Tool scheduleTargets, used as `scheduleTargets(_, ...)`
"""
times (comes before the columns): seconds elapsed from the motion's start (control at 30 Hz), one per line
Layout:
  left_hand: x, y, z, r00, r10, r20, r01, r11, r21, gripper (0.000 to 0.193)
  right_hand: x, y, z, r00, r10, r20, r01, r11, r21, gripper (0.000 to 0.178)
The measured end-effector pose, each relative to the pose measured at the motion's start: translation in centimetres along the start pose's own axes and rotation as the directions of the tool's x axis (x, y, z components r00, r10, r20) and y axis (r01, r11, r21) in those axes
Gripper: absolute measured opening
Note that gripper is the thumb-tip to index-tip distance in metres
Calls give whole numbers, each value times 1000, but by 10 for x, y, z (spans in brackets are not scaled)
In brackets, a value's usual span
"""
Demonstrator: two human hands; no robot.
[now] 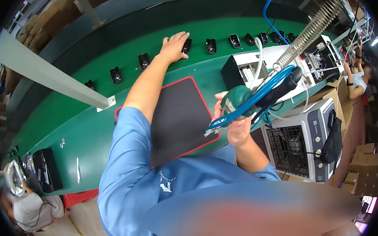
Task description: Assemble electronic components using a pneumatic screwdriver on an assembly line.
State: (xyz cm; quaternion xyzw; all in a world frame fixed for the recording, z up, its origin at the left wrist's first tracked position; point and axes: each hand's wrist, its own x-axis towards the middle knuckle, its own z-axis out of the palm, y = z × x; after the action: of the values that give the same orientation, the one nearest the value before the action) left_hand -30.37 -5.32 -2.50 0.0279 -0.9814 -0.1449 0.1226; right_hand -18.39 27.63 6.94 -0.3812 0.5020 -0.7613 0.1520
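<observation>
My left hand (pixel 174 48) reaches out over the green belt, thumb and fingers on either side of a small black device (pixel 187 45). They grip its edges, and the palm hides part of it. My right hand (pixel 239 131) is wrapped around a green hand tool (pixel 239 98) with a blue hose (pixel 257 96) looped along it. Fingertips show at the tool's left side, and the rest of the grip is hidden behind it. A metal spring (pixel 310 32) runs down to the tool from the upper right. Below my left forearm lies a black mat (pixel 176 119) with a red border.
Several similar devices (pixel 115 75) stand in a row along the belt. A white machine (pixel 277 57) is on the bench at right, with a grey boxy appliance (pixel 302 140) below it. A metal post (pixel 54 68) rises at left. Other people (pixel 359 82) are at both sides.
</observation>
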Motion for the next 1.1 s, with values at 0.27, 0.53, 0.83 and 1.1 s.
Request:
scheduleTargets(0.27, -67, 39, -20, 981, -23, -192, -36, 954, -298, 83, -10, 1, -1, 998, 29, -59, -29, 1000, 8, 88)
scheduleTargets(0.53, -277, 110, -43, 970, -241, -27, 205, 877, -436, 96, 46, 6, 49, 996, 18, 84, -15, 999, -38, 107)
scheduleTargets(0.83, -296, 123, -23, 939, -277, -205, 169, 888, -428, 79, 29, 45, 85, 997, 11, -78, -22, 989, -144, 82)
scheduleTargets(1.1, -297, 126, -22, 933, -277, -228, 169, 899, -404, 82, 25, 29, 81, 995, 32, 97, -51, 978, 202, 79)
